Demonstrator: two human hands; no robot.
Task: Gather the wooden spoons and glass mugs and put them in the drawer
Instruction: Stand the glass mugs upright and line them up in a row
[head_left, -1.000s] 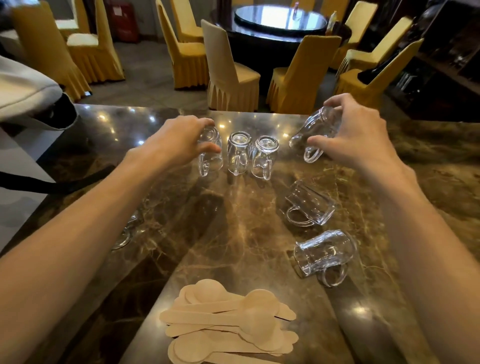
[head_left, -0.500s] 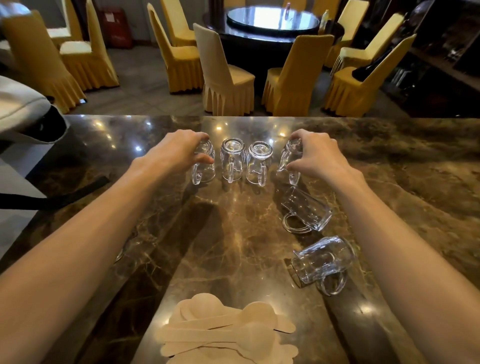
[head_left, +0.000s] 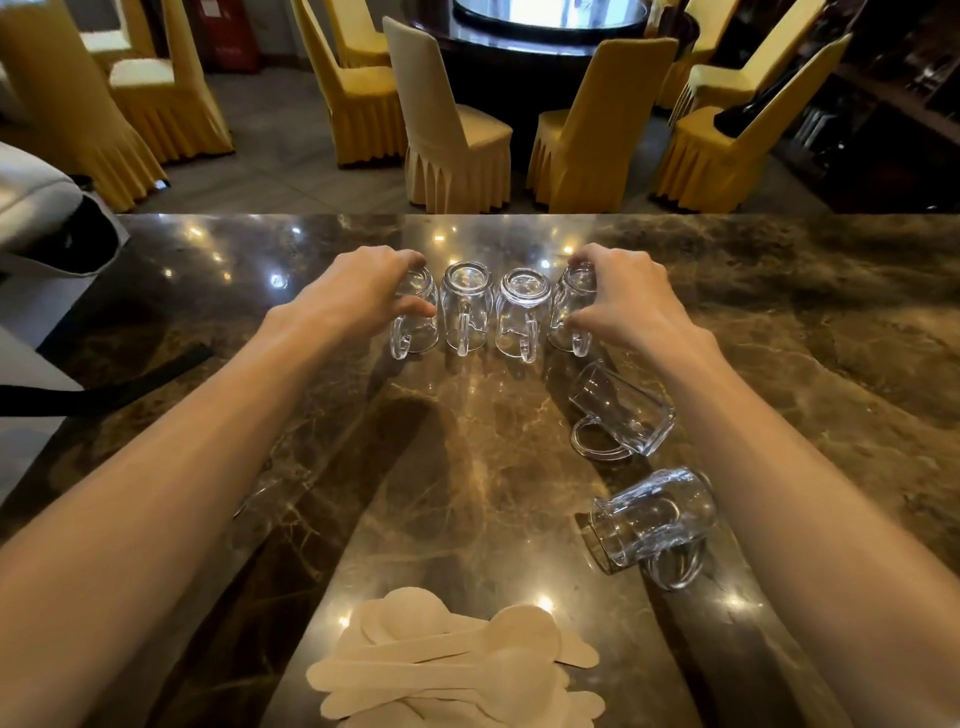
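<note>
both forearms are bare from the near frame edge to the wrist, with no sleeve, watch, band or ring in view. the left hand (head_left: 358, 291) and right hand (head_left: 621, 293) are bare too, gloveless, fingers slender with short nails.

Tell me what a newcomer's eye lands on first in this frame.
First, the row of four upside-down glass mugs at the middle of the marble counter, with the left hand gripping the leftmost and the right hand the rightmost. Next, two more mugs lying on their sides under the right forearm, and a pile of wooden spoons at the near edge.
</note>
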